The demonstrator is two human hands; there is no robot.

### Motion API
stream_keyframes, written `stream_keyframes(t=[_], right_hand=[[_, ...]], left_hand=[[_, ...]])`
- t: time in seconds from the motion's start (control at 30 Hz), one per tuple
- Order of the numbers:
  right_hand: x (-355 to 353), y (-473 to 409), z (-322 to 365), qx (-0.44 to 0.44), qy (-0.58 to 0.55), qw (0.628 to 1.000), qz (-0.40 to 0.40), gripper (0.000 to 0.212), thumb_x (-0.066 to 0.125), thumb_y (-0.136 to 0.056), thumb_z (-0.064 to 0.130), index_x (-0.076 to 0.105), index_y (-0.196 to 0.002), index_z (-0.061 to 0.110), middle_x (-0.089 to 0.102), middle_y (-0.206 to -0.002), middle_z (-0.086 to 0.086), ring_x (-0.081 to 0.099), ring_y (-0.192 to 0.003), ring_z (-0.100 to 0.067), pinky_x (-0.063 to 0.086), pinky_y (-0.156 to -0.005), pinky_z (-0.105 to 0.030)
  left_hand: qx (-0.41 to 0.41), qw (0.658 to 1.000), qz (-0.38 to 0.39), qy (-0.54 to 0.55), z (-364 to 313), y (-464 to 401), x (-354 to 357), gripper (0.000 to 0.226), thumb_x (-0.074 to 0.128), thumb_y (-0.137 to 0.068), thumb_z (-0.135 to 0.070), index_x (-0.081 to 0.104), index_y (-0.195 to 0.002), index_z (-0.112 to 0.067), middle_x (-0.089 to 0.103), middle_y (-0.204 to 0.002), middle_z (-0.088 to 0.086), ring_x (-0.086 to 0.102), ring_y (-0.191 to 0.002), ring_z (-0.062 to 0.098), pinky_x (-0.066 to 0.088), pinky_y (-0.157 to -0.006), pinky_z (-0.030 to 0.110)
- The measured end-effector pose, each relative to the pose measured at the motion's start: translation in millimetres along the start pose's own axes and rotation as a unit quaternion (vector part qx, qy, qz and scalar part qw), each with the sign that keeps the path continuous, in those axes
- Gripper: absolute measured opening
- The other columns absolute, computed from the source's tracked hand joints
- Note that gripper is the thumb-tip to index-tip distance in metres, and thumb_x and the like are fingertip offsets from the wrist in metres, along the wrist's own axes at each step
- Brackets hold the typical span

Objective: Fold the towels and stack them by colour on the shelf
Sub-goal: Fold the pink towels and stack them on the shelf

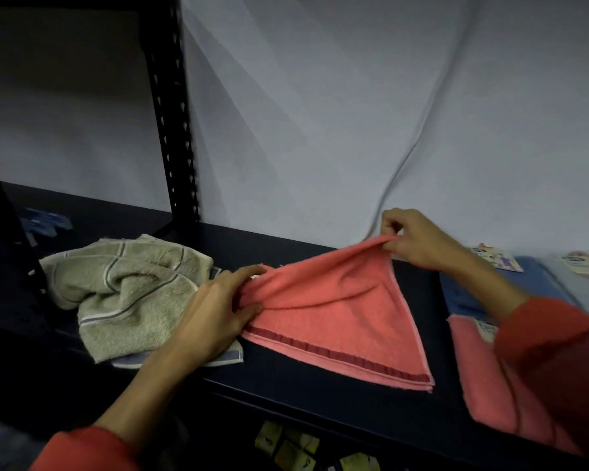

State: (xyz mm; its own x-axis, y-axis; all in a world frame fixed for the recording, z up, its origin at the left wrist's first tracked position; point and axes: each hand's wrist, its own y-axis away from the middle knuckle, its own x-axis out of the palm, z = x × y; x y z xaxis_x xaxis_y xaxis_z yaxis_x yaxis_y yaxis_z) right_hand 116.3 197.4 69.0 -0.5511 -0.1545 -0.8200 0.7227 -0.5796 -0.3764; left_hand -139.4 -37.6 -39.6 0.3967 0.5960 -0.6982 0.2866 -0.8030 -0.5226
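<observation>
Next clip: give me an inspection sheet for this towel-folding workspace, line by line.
Surface: dark shelf board, matte, partly bare.
Job's things: coral-pink terry towel lifted at two corners; crumpled beige striped towel to its left; another pink towel lying flat at right; blue folded cloth behind it.
Clutter: printed leaflets at far right; blue item at back left, blurred.
Hands: left hand grips the coral towel's left corner; right hand pinches its upper corner.
Cables: nothing seen.
Surroundings: black perforated upright; grey draped backdrop.

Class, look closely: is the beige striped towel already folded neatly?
No, the beige striped towel lies crumpled on the shelf beside the left hand.
</observation>
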Motion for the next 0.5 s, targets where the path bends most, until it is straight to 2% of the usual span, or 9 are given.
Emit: stream_keyframes(t=[0.07, 0.13, 0.2, 0.3, 0.37, 0.4, 0.47, 0.5], right_hand=[[-18.9, 27.0, 13.8, -0.029, 0.018, 0.999, -0.010, 0.038, 0.068, -0.074, -0.004, 0.040, -0.065, 0.021, 0.050, -0.066, -0.001, 0.046, -0.063, -0.019, 0.042, -0.063, -0.043], [-26.3, 64.2, 27.5, -0.051, 0.037, 0.998, 0.010, 0.032, 0.065, -0.078, -0.005, 0.046, -0.073, 0.021, 0.052, -0.070, 0.003, 0.045, -0.063, -0.009, 0.040, -0.062, -0.030], [-21.3, 104.1, 38.1, -0.093, 0.074, 0.992, 0.036, 0.023, 0.061, -0.079, 0.004, 0.049, -0.079, 0.023, 0.050, -0.076, 0.009, 0.047, -0.067, -0.007, 0.037, -0.062, -0.022], [-4.9, 152.5, 37.6, -0.132, 0.158, 0.977, 0.054, 0.012, 0.059, -0.085, 0.021, 0.049, -0.087, 0.027, 0.046, -0.088, 0.016, 0.046, -0.077, -0.006, 0.041, -0.067, -0.028], [4.2, 173.5, 31.3, -0.139, 0.196, 0.969, 0.061, 0.006, 0.053, -0.092, 0.033, 0.051, -0.088, 0.029, 0.047, -0.092, 0.018, 0.047, -0.079, -0.007, 0.044, -0.068, -0.028], [8.1, 180.2, 27.4, -0.135, 0.199, 0.968, 0.067, 0.011, 0.050, -0.095, 0.037, 0.054, -0.088, 0.029, 0.049, -0.092, 0.018, 0.049, -0.079, -0.007, 0.047, -0.068, -0.029], [13.4, 186.8, 21.6, -0.121, 0.200, 0.969, 0.083, 0.018, 0.047, -0.096, 0.043, 0.057, -0.089, 0.030, 0.050, -0.092, 0.020, 0.051, -0.080, -0.006, 0.051, -0.067, -0.030], [13.3, 186.6, 21.4, -0.103, 0.193, 0.970, 0.100, 0.020, 0.045, -0.096, 0.047, 0.056, -0.089, 0.032, 0.050, -0.091, 0.020, 0.051, -0.081, -0.005, 0.051, -0.069, -0.031]], left_hand=[[0.023, 1.000, -0.014, -0.012, 1.1, -0.9, -0.3, 0.046, 0.085, -0.078, -0.019, 0.067, -0.118, -0.032, 0.064, -0.097, -0.016, 0.060, -0.089, 0.007, 0.052, -0.081, 0.035], [0.040, 0.999, -0.008, -0.019, 1.1, -1.3, -1.1, 0.032, 0.085, -0.077, -0.014, 0.072, -0.104, -0.027, 0.064, -0.094, -0.017, 0.059, -0.087, 0.007, 0.053, -0.077, 0.036], [0.044, 0.999, 0.008, -0.017, 2.1, -1.0, -2.2, 0.030, 0.084, -0.077, -0.010, 0.075, -0.098, -0.029, 0.065, -0.094, -0.018, 0.061, -0.087, 0.006, 0.053, -0.077, 0.034], [0.060, 0.996, 0.056, -0.026, 3.7, -2.9, -8.6, 0.035, 0.080, -0.078, -0.006, 0.075, -0.101, -0.033, 0.067, -0.105, -0.019, 0.064, -0.095, 0.005, 0.054, -0.085, 0.034], [0.085, 0.991, 0.100, -0.036, 2.0, -6.3, -15.7, 0.030, 0.079, -0.083, -0.013, 0.075, -0.107, -0.031, 0.068, -0.113, -0.017, 0.065, -0.103, 0.006, 0.054, -0.093, 0.035], [0.093, 0.987, 0.126, -0.044, -0.8, -7.8, -20.3, 0.028, 0.079, -0.086, -0.020, 0.075, -0.111, -0.030, 0.068, -0.118, -0.016, 0.065, -0.108, 0.007, 0.052, -0.098, 0.033], [0.083, 0.975, 0.198, -0.062, -6.3, -10.4, -31.0, 0.037, 0.077, -0.087, -0.040, 0.070, -0.123, -0.031, 0.061, -0.131, -0.020, 0.057, -0.120, 0.002, 0.040, -0.104, 0.013], [0.067, 0.966, 0.241, -0.063, -9.9, -12.8, -38.2, 0.046, 0.075, -0.085, -0.051, 0.068, -0.127, -0.034, 0.056, -0.133, -0.024, 0.052, -0.123, -0.003, 0.032, -0.101, 0.003]])
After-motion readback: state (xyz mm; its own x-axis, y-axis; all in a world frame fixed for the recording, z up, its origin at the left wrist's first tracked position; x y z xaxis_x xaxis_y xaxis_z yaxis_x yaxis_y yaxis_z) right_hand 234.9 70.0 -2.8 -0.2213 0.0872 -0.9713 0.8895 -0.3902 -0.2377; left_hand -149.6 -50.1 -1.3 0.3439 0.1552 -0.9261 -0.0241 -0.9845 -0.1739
